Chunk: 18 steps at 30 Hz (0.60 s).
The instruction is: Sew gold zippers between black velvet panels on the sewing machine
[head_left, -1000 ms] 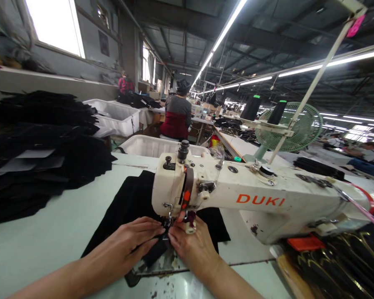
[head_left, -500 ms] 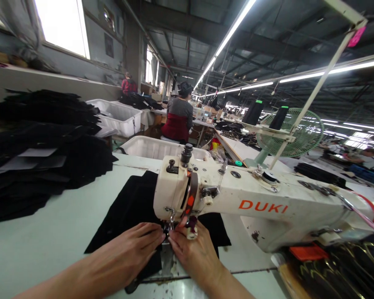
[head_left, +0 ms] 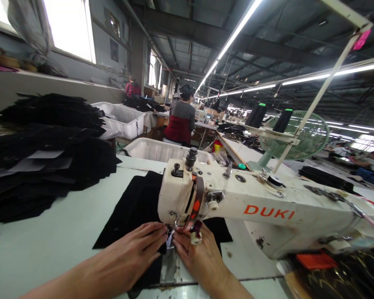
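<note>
Black fabric (head_left: 134, 207) lies under the head of a white sewing machine (head_left: 224, 191) marked DUKI. My left hand (head_left: 134, 249) rests on the fabric left of the needle area, its fingers pressed together with the tips beside the presser foot. Just right of the foot, my right hand (head_left: 199, 253) has its thumb and fingers pinched at the fabric edge, partly behind the machine's hanging knob. The fingertips of both hands nearly meet at the needle, which is too small to make out.
Stacked black cloth pieces (head_left: 50, 158) fill the table's left side. Behind the machine are white bins (head_left: 168, 150), thread cones (head_left: 256, 116) and a green fan (head_left: 311, 135). A seated person (head_left: 179, 118) faces away. An orange item (head_left: 316, 261) lies at lower right.
The view has shifted slightly, so the machine and table appear further right. The black fabric has slid a little under the needle area, and both hands stay beside it.
</note>
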Available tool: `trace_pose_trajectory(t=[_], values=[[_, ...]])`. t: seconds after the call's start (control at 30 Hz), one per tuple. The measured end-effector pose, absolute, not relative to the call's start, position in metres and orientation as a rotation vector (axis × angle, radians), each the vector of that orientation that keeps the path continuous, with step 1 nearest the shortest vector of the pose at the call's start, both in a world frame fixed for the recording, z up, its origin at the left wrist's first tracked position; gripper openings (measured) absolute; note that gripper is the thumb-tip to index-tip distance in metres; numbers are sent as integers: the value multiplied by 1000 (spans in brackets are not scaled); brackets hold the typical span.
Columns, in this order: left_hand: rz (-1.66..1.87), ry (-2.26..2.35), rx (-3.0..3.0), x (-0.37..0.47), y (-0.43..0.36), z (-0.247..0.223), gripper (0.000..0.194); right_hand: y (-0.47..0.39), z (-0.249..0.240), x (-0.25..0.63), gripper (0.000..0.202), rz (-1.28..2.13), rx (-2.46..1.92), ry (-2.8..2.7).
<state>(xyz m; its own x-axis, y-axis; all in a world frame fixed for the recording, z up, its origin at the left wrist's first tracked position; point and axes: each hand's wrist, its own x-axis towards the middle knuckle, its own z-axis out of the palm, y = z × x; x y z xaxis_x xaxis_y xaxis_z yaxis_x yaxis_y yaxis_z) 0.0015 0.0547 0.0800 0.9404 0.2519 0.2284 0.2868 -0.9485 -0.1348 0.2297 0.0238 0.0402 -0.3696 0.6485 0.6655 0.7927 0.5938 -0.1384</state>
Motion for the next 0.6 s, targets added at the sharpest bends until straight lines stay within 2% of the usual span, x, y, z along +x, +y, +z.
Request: trace_pose_trajectory(t=[0.6], values=[[-510,-615,-3075,-4,59,78,36,16,64,239,19,-162,-1083,-2127]])
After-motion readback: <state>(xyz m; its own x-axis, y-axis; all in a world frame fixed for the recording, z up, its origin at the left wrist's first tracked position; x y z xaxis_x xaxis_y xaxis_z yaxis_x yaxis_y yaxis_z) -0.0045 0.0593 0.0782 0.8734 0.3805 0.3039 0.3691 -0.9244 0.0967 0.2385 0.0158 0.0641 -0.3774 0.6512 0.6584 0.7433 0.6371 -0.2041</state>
